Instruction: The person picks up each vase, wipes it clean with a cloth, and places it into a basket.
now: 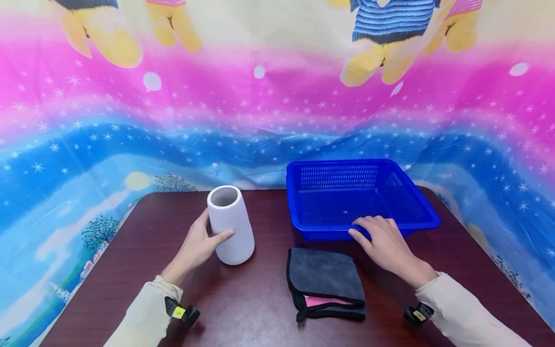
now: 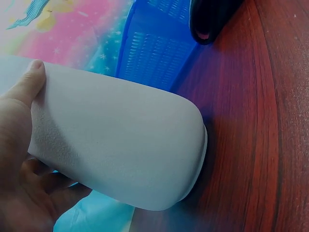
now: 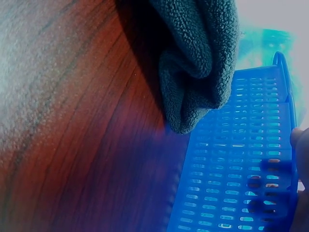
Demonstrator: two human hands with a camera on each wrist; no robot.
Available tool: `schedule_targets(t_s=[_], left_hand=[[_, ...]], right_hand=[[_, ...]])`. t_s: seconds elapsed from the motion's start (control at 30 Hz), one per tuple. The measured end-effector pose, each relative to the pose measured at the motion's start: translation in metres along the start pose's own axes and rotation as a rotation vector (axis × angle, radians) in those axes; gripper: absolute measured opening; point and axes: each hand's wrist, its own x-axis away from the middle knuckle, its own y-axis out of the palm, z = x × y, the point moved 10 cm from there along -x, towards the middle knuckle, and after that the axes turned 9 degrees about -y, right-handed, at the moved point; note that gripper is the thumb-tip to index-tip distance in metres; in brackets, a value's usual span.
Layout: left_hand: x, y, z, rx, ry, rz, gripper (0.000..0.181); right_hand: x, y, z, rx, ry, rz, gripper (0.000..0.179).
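A white tapered vase (image 1: 231, 219) with an open round mouth stands on the left half of the table, leaning slightly. My left hand (image 1: 200, 245) holds it from the left, thumb across the front and the other fingers behind it. In the left wrist view the vase (image 2: 120, 135) has a rounded base beside the tabletop. On the right, my right hand (image 1: 385, 241) grips the near rim of a blue plastic basket (image 1: 338, 177). Through the holes of the basket wall (image 3: 231, 166) in the right wrist view, fingers show dimly on the inner side.
A folded grey cloth (image 1: 325, 274) with black edging and a pink patch lies in front of the basket. Everything is on a dark red-brown wooden table (image 1: 251, 308). Behind it hangs a colourful printed curtain (image 1: 243, 96) reaching the table's far edge.
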Motion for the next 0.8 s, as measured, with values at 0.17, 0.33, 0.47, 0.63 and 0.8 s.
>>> schedule_targets(t_s=[0.17,0.33,0.47,0.63,0.8], left_hand=[[-0.0017,-0.0013,0.0012,-0.010,0.009,0.022,0.071],[-0.0035,-0.0029,0.0004,-0.035,0.012,0.050,0.070],[-0.0050,-0.0037,0.0002,-0.042,0.010,0.066,0.069],[-0.0051,-0.0061,0.0040,-0.030,0.020,0.087,0.067],[-0.0081,-0.0089,0.0088,-0.014,0.039,0.115,0.066]], right_hand=[[0.0004,-0.0005,0.0002,-0.001,-0.004,0.010,0.032],[0.0009,-0.0005,0.0004,-0.001,-0.007,0.014,0.032],[0.0007,-0.0006,0.0001,-0.006,-0.011,0.020,0.031],[0.0002,-0.0005,-0.0004,-0.007,-0.012,0.019,0.032],[0.0000,-0.0010,-0.0008,-0.008,-0.012,0.022,0.032]])
